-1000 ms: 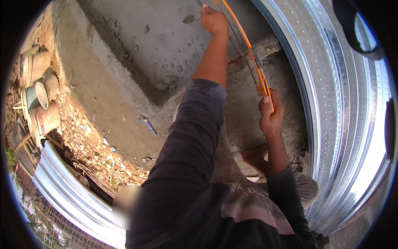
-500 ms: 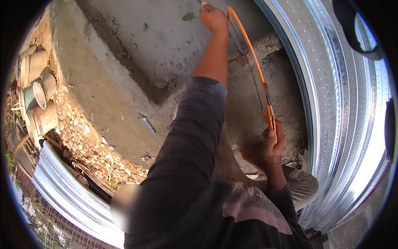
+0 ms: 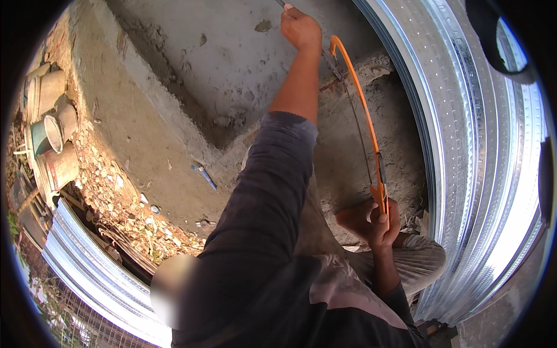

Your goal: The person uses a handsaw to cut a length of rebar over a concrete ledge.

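Observation:
My left hand [image 3: 301,29] reaches out at the top with its fingers closed round a thin grey metal rod [image 3: 280,3]. Part of the rod runs out of the picture at the top edge. Lower and to the right, my right hand [image 3: 383,223] grips the handle of an orange hacksaw [image 3: 365,107]. The saw's curved frame points away from me, and its thin blade [image 3: 358,122] lies on the left side, near the rod just beyond my left wrist. Whether blade and rod touch I cannot tell.
Shiny ribbed metal sheets [image 3: 464,145] curve along the right. A low concrete ledge [image 3: 139,127] holds a small blue-handled tool [image 3: 204,177]. Buckets [image 3: 61,165] stand at far left beside rubble [image 3: 110,185]; more metal sheeting [image 3: 93,267] lies below them. My bent leg [image 3: 423,261] is close to my right hand.
My right hand has drawn the hacksaw back toward me, so its far end has slid away from my left wrist. My left hand has stayed almost in place on the rod.

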Motion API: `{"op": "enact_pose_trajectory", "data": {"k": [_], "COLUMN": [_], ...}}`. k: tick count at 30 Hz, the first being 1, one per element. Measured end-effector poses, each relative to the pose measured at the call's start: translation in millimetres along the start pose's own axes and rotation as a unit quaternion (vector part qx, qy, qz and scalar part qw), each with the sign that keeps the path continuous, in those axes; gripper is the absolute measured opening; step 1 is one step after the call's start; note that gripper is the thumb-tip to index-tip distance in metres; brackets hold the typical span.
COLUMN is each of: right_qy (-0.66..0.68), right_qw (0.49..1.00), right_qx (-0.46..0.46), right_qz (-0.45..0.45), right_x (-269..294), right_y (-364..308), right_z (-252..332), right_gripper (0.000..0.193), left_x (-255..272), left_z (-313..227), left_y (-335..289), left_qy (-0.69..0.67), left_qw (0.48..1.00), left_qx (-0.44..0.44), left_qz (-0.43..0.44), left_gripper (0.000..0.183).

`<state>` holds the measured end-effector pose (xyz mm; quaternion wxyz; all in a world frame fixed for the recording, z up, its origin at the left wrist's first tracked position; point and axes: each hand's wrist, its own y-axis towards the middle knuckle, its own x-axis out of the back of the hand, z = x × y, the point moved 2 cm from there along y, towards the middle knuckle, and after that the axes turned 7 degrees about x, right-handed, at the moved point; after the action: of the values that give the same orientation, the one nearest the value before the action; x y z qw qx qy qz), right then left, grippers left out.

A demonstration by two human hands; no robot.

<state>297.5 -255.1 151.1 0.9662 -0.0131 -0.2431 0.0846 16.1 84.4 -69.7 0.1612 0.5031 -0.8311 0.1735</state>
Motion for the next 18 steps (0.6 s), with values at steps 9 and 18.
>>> {"op": "enact_pose_trajectory", "data": {"k": [9,18], "right_qy": [-0.015,0.051], "right_qw": [1.000,0.996], "right_qx": [-0.021,-0.077], "right_qz": [0.001,0.013], "right_x": [-55,-44], "right_y": [101,109], "right_z": [-15,-25], "right_gripper": [0.040,0.046], "left_x": [-9,7], "left_z": [-4,-23], "left_y": [-36,-36], "left_qy": [-0.192,-0.134], "left_qw": [0.973,0.986], "left_qx": [0.037,0.008], "left_qz": [0.126,0.099], "left_gripper": [0.056,0.058]}}
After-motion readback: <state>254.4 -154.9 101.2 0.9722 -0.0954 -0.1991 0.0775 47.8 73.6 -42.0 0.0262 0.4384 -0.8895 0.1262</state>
